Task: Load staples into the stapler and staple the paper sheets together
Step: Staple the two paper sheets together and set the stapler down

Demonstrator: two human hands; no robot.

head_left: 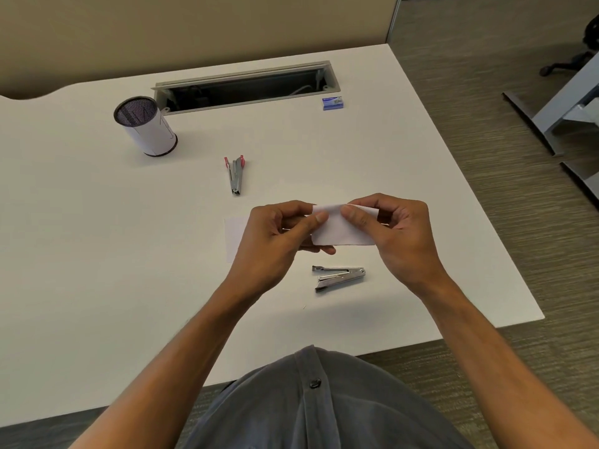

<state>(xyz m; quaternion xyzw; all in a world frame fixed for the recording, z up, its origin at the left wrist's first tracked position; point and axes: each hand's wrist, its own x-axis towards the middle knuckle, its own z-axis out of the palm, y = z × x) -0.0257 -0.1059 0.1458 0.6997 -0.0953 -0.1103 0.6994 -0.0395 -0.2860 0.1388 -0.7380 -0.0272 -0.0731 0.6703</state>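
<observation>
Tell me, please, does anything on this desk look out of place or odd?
Mildly: the pen cup has paper wrapped around its mesh, and the cable hatch in the desk stands open. Nothing is spilled or damaged.

- I see a white desk [97,254] with a long open cable tray [246,85] set in its far side
- beige partition wall [194,27] behind it
- grey-brown carpet [486,124] on my right, with grey furniture legs [551,115]
</observation>
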